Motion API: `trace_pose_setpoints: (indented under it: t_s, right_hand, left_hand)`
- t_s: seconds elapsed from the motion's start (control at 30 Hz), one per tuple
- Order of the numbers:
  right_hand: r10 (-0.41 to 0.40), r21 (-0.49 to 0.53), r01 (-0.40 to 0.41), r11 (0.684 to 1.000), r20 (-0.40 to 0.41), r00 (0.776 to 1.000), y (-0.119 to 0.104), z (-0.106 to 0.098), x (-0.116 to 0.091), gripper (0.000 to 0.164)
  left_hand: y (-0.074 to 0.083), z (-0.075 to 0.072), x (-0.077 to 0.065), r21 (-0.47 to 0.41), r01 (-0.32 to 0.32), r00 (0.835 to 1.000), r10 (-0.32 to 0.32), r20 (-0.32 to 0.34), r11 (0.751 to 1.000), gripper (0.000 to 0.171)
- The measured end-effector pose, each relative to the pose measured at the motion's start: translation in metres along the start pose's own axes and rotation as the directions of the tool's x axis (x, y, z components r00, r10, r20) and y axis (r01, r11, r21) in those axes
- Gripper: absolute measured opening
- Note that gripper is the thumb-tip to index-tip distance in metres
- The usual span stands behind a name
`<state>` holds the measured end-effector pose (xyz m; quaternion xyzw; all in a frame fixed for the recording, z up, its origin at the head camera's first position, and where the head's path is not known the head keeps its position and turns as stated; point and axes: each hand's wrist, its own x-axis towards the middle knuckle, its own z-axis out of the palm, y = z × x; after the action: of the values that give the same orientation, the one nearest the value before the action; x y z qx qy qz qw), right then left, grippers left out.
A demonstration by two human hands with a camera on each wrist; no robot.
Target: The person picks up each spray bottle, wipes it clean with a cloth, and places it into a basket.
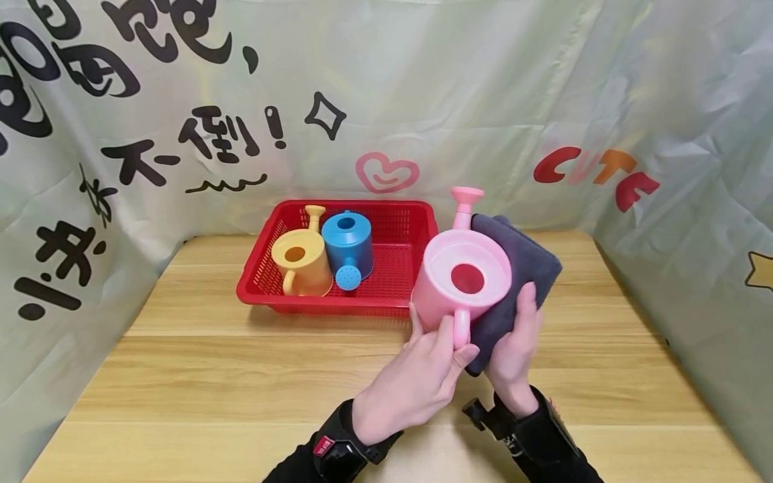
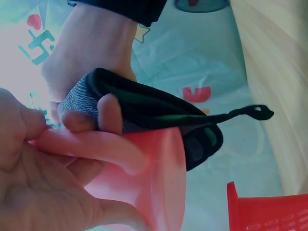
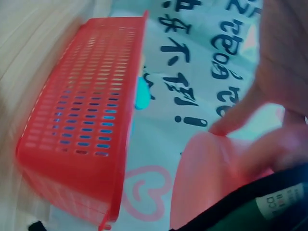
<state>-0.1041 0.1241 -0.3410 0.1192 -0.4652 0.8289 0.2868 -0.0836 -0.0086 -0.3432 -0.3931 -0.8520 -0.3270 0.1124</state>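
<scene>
A pink watering can (image 1: 439,268), top face up and spout pointing away, is held above the table. My left hand (image 1: 415,377) grips it by the handle (image 2: 91,144), with fingers against its body. A folded dark grey cloth (image 1: 531,260) lies against the can's right side. My right hand (image 1: 514,355) holds that cloth, thumb along its near face; the other fingers are hidden behind it in the head view. Black edging and a hanging loop (image 2: 260,112) show on the cloth in the left wrist view.
Just behind and left of the can, a red plastic basket (image 1: 338,308) stands on the wooden table (image 1: 241,396). A yellow watering can (image 1: 309,275) and a blue watering can (image 1: 359,251) sit in its left part. Printed fabric (image 1: 471,87) hangs around the table's back and sides.
</scene>
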Motion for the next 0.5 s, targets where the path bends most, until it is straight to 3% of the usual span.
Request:
trace_pose_setpoints:
  t_s: [0.13, 0.2, 0.37, 0.5]
  right_hand:
    - [0.081, 0.116, -0.079, 0.990, -0.013, 0.997, -0.005, -0.003, 0.009, 0.050]
    - [0.082, 0.101, -0.078, 0.992, -0.044, 0.996, -0.006, -0.004, 0.009, 0.049]
    - [-0.028, 0.000, 0.029, 1.000, -0.113, 0.993, -0.002, -0.001, 0.003, 0.047]
    - [-0.141, -0.139, 0.123, 0.983, -0.125, 0.982, 0.003, 0.002, -0.007, 0.044]
  left_hand:
    - [0.001, 0.001, 0.000, 0.062, -0.015, 0.998, 0.011, 0.066, 0.998, 0.026]
    - [0.000, 0.001, 0.000, 0.073, -0.019, 0.996, 0.013, 0.085, 0.997, 0.026]
    - [-0.001, -0.001, 0.000, 0.020, -0.014, 0.997, 0.012, 0.073, 1.000, 0.026]
    - [-0.002, -0.002, 0.000, -0.045, -0.006, 0.999, 0.008, 0.043, 0.999, 0.025]
